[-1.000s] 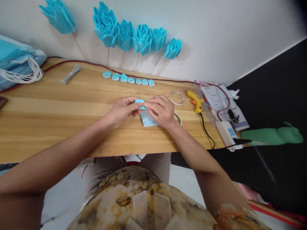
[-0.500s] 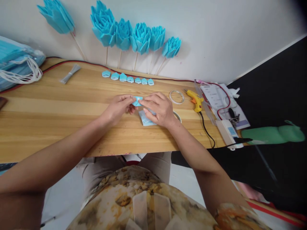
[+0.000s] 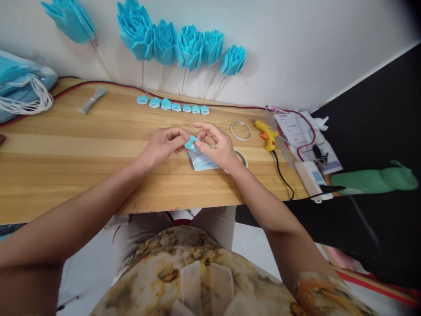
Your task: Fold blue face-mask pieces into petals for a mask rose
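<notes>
Between my two hands is a small folded piece of light-blue fabric (image 3: 191,143), held just above the table. My left hand (image 3: 166,144) pinches its left side between thumb and fingers. On the right side, my right hand (image 3: 217,145) grips it with the thumb, its index finger arched above. A stack of pale-blue fabric pieces (image 3: 204,162) lies under and beside my right hand, partly covered by it. Behind my hands, several folded blue petals (image 3: 165,104) stand in a row along the back of the table.
Several blue fabric flowers (image 3: 189,46) on sticks lean on the wall. To the right are a tape roll (image 3: 241,131), another roll partly behind my right wrist, a yellow glue gun (image 3: 267,134), a power strip (image 3: 312,180) and a green bottle (image 3: 371,182). A bundle of clear strips (image 3: 93,100) lies left.
The folded piece has turned and moved slightly down between my fingers. My right index finger has lifted off and arched upward. The whole view has shifted a little.
</notes>
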The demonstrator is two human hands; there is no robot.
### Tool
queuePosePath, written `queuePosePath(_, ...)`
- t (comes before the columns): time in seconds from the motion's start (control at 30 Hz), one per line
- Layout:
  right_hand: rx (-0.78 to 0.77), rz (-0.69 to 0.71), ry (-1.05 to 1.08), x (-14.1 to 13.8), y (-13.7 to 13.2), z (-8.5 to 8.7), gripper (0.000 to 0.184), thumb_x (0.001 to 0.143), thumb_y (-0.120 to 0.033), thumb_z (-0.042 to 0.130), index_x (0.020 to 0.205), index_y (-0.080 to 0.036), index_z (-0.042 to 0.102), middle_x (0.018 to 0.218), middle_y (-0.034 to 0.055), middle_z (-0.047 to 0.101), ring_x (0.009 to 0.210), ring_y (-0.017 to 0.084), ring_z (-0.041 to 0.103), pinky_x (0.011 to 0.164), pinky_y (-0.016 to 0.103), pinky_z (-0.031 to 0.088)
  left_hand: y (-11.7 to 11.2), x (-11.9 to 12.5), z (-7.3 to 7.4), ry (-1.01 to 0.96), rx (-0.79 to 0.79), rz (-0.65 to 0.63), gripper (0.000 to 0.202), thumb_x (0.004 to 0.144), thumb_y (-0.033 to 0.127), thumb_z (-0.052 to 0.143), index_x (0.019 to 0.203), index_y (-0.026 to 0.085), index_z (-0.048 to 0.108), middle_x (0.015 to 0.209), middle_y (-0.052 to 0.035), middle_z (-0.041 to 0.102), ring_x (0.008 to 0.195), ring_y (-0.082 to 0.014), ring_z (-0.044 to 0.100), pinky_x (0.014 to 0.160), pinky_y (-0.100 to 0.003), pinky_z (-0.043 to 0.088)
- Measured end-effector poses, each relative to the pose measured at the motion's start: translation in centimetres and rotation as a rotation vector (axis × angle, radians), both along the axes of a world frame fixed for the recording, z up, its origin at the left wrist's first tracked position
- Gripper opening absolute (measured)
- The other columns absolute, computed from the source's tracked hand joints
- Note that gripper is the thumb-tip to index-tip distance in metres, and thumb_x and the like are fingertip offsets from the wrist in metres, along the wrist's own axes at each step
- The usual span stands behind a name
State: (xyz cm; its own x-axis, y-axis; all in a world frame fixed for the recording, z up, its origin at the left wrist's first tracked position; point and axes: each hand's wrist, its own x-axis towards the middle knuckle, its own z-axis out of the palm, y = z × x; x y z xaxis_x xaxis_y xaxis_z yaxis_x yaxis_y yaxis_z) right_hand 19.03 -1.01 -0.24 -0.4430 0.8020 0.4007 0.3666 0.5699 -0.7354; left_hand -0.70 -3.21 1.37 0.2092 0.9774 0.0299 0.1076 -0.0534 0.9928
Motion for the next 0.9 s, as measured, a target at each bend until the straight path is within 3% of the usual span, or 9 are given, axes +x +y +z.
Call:
queuePosePath(0.1, -0.038, -0.026, 0.067, 0.03, 0.15, -0.17, 0.042, 0.092, -0.035, 0.061, 0.133, -0.023, 0.058, 0.093, 0.0002, 0.070, 0.088, 0.015, 0.067, 0.089, 0.034, 0.054, -0.10, 0.19, -0.11, -0.023, 0.016, -0.020, 0.028, 0.082, 0.043, 0.067, 0.070, 0.018, 0.061, 0.066, 0.0001, 0.060, 0.063, -0.0131, 0.052, 0.063, -0.027, 0.042)
queuePosePath(0.23, -0.079, -0.031, 0.107, 0.05, 0.30, -0.37, 0.042, 0.092, -0.035, 0.061, 0.133, -0.024, 0.058, 0.093, 0.0003, 0.070, 0.089, 0.015, 0.068, 0.091, 0.035, 0.054, -0.08, 0.51, -0.58, -0.012, 0.015, -0.046, 0.028, 0.073, 0.042, 0.076, 0.074, 0.018, 0.062, 0.071, 0.0009, 0.060, 0.066, -0.0129, 0.051, 0.063, -0.026, 0.039)
queuePosePath(0.47, -0.115, 0.045, 0.154, -0.10, 0.60, -0.75, 0.045, 0.090, -0.033, 0.062, 0.133, -0.023, 0.057, 0.097, 0.0012, 0.072, 0.092, 0.015, 0.068, 0.094, 0.036, 0.054, 0.24, 0.12, -0.80, -0.049, 0.044, 0.065, 0.022, 0.075, 0.039, 0.072, 0.074, 0.020, 0.061, 0.070, 0.0012, 0.058, 0.064, -0.0119, 0.048, 0.063, -0.026, 0.040)
queuePosePath(0.6, -0.134, 0.042, 0.151, 0.04, 0.60, -0.41, 0.044, 0.091, -0.035, 0.060, 0.134, -0.023, 0.058, 0.102, 0.0028, 0.073, 0.094, 0.016, 0.069, 0.093, 0.037, 0.055, 0.24, 0.04, -0.62, -0.010, 0.047, 0.064, 0.023, 0.074, 0.040, 0.072, 0.073, 0.020, 0.061, 0.067, 0.0014, 0.057, 0.063, -0.0119, 0.048, 0.062, -0.026, 0.039)
queuePosePath(0.9, -0.102, -0.008, 0.135, 0.07, 0.44, -0.06, 0.039, 0.088, -0.034, 0.063, 0.125, -0.021, 0.063, 0.088, -0.0009, 0.070, 0.082, 0.013, 0.065, 0.083, 0.031, 0.054, -0.01, 0.41, -0.31, 0.045, 0.038, 0.002, 0.032, 0.076, 0.049, 0.075, 0.078, 0.019, 0.064, 0.072, 0.0007, 0.061, 0.066, -0.0121, 0.050, 0.064, -0.025, 0.042)
